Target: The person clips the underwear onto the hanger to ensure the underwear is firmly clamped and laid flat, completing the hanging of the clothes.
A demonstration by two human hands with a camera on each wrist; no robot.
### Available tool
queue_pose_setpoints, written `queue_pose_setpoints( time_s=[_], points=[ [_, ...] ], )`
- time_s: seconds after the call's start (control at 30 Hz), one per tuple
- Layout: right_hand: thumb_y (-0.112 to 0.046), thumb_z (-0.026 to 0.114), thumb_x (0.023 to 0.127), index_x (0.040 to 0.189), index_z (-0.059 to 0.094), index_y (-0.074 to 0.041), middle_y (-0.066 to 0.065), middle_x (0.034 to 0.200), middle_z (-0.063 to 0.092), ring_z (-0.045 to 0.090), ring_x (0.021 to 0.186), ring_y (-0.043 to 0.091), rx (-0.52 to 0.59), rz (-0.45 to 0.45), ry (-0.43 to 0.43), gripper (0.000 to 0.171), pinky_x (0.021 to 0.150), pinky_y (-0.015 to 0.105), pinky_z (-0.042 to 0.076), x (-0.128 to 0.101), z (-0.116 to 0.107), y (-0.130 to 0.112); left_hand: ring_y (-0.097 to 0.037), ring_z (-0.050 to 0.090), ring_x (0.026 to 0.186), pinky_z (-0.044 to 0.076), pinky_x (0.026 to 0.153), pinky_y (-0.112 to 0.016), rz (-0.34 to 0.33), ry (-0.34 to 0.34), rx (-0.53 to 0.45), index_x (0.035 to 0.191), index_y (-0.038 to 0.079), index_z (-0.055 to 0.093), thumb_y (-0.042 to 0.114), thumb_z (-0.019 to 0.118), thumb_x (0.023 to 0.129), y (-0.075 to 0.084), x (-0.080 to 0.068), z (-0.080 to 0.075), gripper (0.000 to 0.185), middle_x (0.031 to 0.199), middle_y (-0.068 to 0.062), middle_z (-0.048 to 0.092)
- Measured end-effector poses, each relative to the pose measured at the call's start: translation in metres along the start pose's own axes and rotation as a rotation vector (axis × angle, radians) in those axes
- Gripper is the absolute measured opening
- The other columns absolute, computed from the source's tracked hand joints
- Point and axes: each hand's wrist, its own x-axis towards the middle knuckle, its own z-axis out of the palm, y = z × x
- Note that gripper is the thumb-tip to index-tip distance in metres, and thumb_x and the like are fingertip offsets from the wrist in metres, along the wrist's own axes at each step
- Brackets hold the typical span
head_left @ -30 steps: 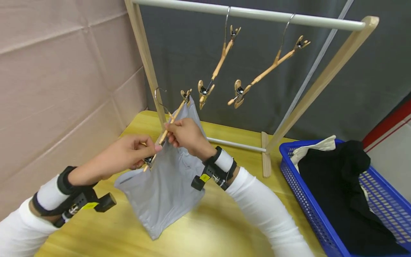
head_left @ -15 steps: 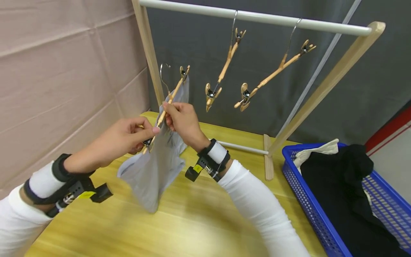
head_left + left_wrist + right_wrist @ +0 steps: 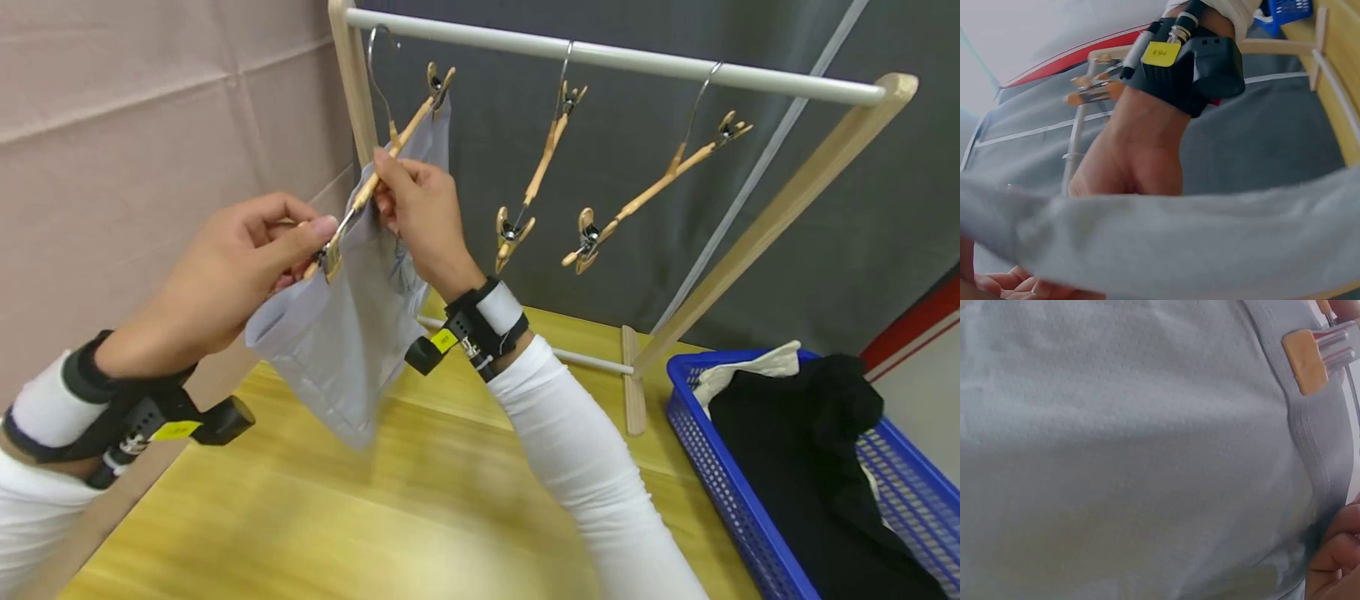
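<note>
A wooden clip hanger [image 3: 408,129] with a metal hook [image 3: 372,71] is held up, tilted, near the left end of the rail. From its clips hangs a light grey garment [image 3: 352,333] with a stitched band; the right wrist view shows a wooden clip [image 3: 1305,361] gripping that band. My left hand [image 3: 240,258] grips the hanger's near end beside the clip. My right hand [image 3: 423,212] pinches the wooden bar just below the hook. The hook's tip is close to the rail; contact cannot be told. In the left wrist view the cloth covers part of both hands.
Two bare clip hangers [image 3: 543,167] hang on the white rail [image 3: 480,35] of a wooden-legged rack. At right, a blue basket [image 3: 720,487] holds black clothing [image 3: 795,467] and a cream cloth. A pink cloth wall [image 3: 150,167] stands close on the left, above the yellow table [image 3: 420,517].
Both hands have raised the hanger and grey garment from low over the table up toward the rail. The garment's lower edge has lifted too. Their hold on the hanger looks the same.
</note>
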Motion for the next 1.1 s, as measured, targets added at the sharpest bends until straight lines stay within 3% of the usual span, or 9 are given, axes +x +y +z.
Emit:
queue_pose_setpoints(
  time_s=[0.07, 0.17, 0.3, 0.47, 0.73, 0.87, 1.0, 1.1],
  points=[
    [-0.014, 0.056, 0.098, 0.06, 0.05, -0.003, 0.004, 0.054, 0.042, 0.032, 0.042, 0.01, 0.033, 0.004, 0.007, 0.04, 0.041, 0.021, 0.025, 0.007, 0.001, -0.006, -0.015, 0.043, 0.056, 0.035, 0.046, -0.022, 0.047, 0.025, -0.047, 0.101, -0.002, 0.059, 0.018, 0.063, 0.094, 0.003, 0.003, -0.001, 0.022, 0.068, -0.006, 0.054],
    [-0.015, 0.056, 0.098, 0.06, 0.049, -0.001, 0.005, 0.055, 0.041, 0.031, 0.042, 0.01, 0.057, 0.025, 0.014, 0.041, 0.041, 0.021, 0.024, 0.018, 0.003, -0.013, -0.014, 0.045, 0.058, 0.036, 0.047, -0.021, 0.087, 0.068, 0.019, 0.104, -0.001, 0.059, 0.02, 0.064, 0.094, 0.009, 0.007, -0.001, 0.024, 0.07, -0.005, 0.057],
    [-0.016, 0.056, 0.098, 0.061, 0.048, 0.0, 0.007, 0.055, 0.04, 0.03, 0.042, 0.011, 0.11, 0.073, 0.023, 0.041, 0.041, 0.021, 0.023, 0.031, 0.004, -0.016, -0.013, 0.045, 0.057, 0.034, 0.045, -0.021, 0.094, 0.127, 0.119, 0.106, 0.001, 0.06, 0.024, 0.063, 0.094, 0.013, 0.014, -0.003, 0.026, 0.07, -0.003, 0.058],
    [-0.02, 0.057, 0.098, 0.06, 0.048, -0.002, 0.005, 0.055, 0.04, 0.03, 0.041, 0.01, 0.14, 0.128, 0.033, 0.043, 0.04, 0.021, 0.021, 0.042, 0.006, -0.011, -0.01, 0.048, 0.056, 0.036, 0.044, -0.019, 0.086, 0.145, 0.066, 0.103, 0.0, 0.06, 0.023, 0.064, 0.093, 0.014, 0.023, -0.005, 0.026, 0.072, -0.004, 0.063],
    [-0.03, 0.058, 0.096, 0.065, 0.051, -0.003, 0.003, 0.059, 0.041, 0.033, 0.044, 0.009, 0.062, 0.207, 0.029, 0.042, 0.041, 0.02, 0.023, 0.043, 0.0, 0.007, -0.008, 0.048, 0.057, 0.036, 0.047, -0.02, 0.063, 0.195, 0.124, 0.097, 0.002, 0.064, 0.022, 0.064, 0.093, 0.005, 0.032, -0.005, 0.021, 0.066, 0.002, 0.063],
    [-0.035, 0.057, 0.096, 0.07, 0.053, -0.004, 0.003, 0.062, 0.043, 0.036, 0.048, 0.01, -0.003, 0.216, -0.031, 0.041, 0.044, 0.02, 0.025, 0.039, -0.009, 0.009, -0.007, 0.053, 0.062, 0.041, 0.052, -0.018, 0.043, 0.188, 0.075, 0.098, 0.004, 0.063, 0.022, 0.064, 0.093, -0.001, 0.034, -0.006, 0.019, 0.073, 0.002, 0.067],
    [-0.034, 0.055, 0.097, 0.077, 0.056, -0.003, 0.003, 0.067, 0.044, 0.039, 0.053, 0.011, -0.062, 0.217, -0.102, 0.037, 0.048, 0.021, 0.028, 0.037, -0.014, 0.006, -0.007, 0.056, 0.064, 0.043, 0.055, -0.018, 0.07, 0.185, 0.006, 0.097, 0.004, 0.061, 0.017, 0.065, 0.092, -0.004, 0.035, -0.006, 0.015, 0.076, -0.001, 0.069],
    [-0.029, 0.054, 0.098, 0.087, 0.059, -0.002, 0.005, 0.07, 0.045, 0.04, 0.055, 0.012, -0.085, 0.202, -0.143, 0.03, 0.049, 0.022, 0.029, 0.035, -0.015, 0.005, -0.008, 0.055, 0.063, 0.042, 0.053, -0.018, 0.092, 0.176, 0.022, 0.099, 0.003, 0.059, 0.015, 0.065, 0.093, -0.005, 0.036, -0.006, 0.014, 0.074, -0.001, 0.068]
  ],
)
